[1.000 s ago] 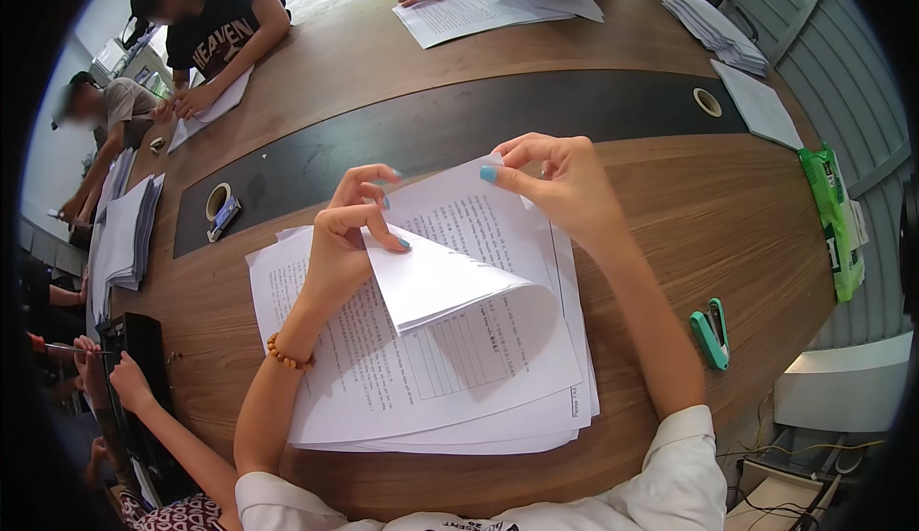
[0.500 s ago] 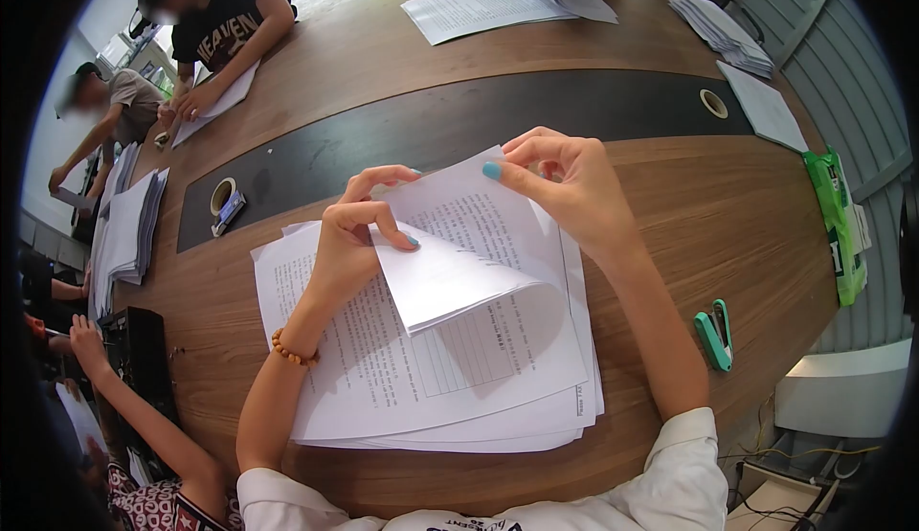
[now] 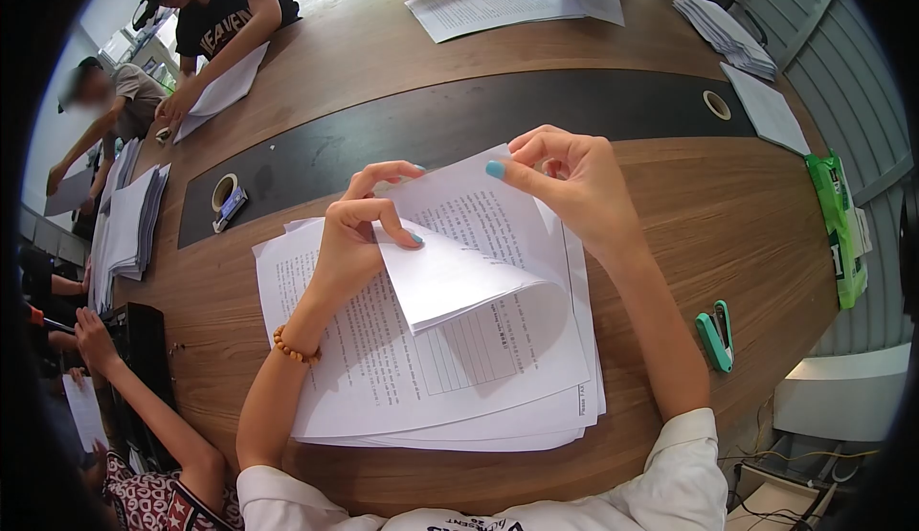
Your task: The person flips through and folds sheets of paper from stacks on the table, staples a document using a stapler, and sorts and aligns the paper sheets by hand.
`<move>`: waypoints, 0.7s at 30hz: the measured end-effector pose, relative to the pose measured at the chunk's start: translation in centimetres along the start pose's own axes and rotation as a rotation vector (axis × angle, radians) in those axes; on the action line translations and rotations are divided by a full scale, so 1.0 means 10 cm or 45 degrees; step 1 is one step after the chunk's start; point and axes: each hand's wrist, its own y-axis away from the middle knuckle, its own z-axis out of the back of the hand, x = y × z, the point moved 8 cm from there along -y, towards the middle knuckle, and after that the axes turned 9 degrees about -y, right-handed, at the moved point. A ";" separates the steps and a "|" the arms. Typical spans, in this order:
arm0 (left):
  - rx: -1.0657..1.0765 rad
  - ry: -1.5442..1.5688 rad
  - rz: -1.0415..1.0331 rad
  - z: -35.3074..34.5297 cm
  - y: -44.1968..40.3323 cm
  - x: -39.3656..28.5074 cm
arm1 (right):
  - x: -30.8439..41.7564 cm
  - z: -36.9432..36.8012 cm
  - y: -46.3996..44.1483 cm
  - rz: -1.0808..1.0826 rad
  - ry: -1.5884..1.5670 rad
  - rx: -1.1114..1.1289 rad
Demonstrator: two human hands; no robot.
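Note:
A stack of printed paper sheets lies on the table in front of me, its edges slightly fanned. My left hand, a beaded bracelet at its wrist, grips a folded-back corner of some sheets, which curl over the stack with their white side showing. At the far corner of a raised page, my right hand pinches the paper between thumb and fingers. Printed text and a ruled box show on the page beneath the curl.
To the right on the wooden table lies a green stapler. A tape roll and a small blue-and-white item are at the left, another tape roll at the far right. Co-workers handle papers around the table; paper piles stand left.
My hands and the sheets hold nearly the same pose. Across the table, a co-worker's hand has come onto a paper stack, and the co-worker at upper left has shifted their sheets.

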 end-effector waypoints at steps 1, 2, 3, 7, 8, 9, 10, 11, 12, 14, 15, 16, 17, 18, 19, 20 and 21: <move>-0.014 -0.014 -0.026 0.00 0.00 -0.02 | 0.01 0.00 0.00 -0.012 0.000 0.002; -0.029 -0.029 -0.051 0.01 0.00 -0.04 | 0.00 0.00 0.00 -0.024 -0.001 0.005; -0.029 -0.030 -0.051 0.01 0.00 -0.04 | 0.00 0.00 0.00 -0.023 -0.001 0.006; -0.026 -0.066 -0.049 0.01 0.00 -0.03 | 0.01 -0.01 0.01 0.005 -0.001 0.020; -0.029 -0.074 -0.063 0.01 0.00 -0.03 | 0.01 -0.01 0.01 0.006 -0.006 0.022; -0.029 -0.074 -0.063 0.01 0.00 -0.03 | 0.02 -0.01 0.01 0.006 -0.006 0.023; -0.027 -0.071 -0.054 0.00 0.00 -0.02 | 0.01 -0.01 0.01 0.000 -0.009 0.021; -0.025 -0.068 -0.044 0.00 0.00 -0.02 | 0.01 -0.01 0.01 -0.006 -0.012 0.019; -0.025 -0.069 -0.044 0.00 0.00 -0.02 | 0.01 -0.01 0.01 -0.005 -0.012 0.020; -0.028 -0.060 -0.047 0.00 0.00 -0.04 | 0.03 -0.01 0.02 0.011 0.001 0.023; -0.030 -0.060 -0.048 0.00 0.00 -0.04 | 0.03 -0.01 0.02 0.012 0.001 0.025; -0.026 -0.070 -0.033 0.00 0.00 -0.03 | 0.02 -0.02 0.02 0.015 -0.009 0.024; -0.023 -0.079 -0.018 0.00 0.00 -0.02 | 0.02 -0.02 0.02 0.018 -0.018 0.025; -0.025 -0.079 -0.017 0.00 0.00 -0.03 | 0.04 -0.02 0.03 0.018 -0.019 0.027; -0.014 -0.068 -0.013 0.00 0.01 -0.03 | 0.06 -0.03 0.03 0.004 -0.002 0.055; -0.003 -0.057 -0.008 0.00 0.01 -0.03 | 0.06 -0.05 0.04 -0.010 0.014 0.083; -0.005 -0.060 -0.005 0.01 0.01 -0.02 | 0.07 -0.06 0.05 -0.010 0.011 0.086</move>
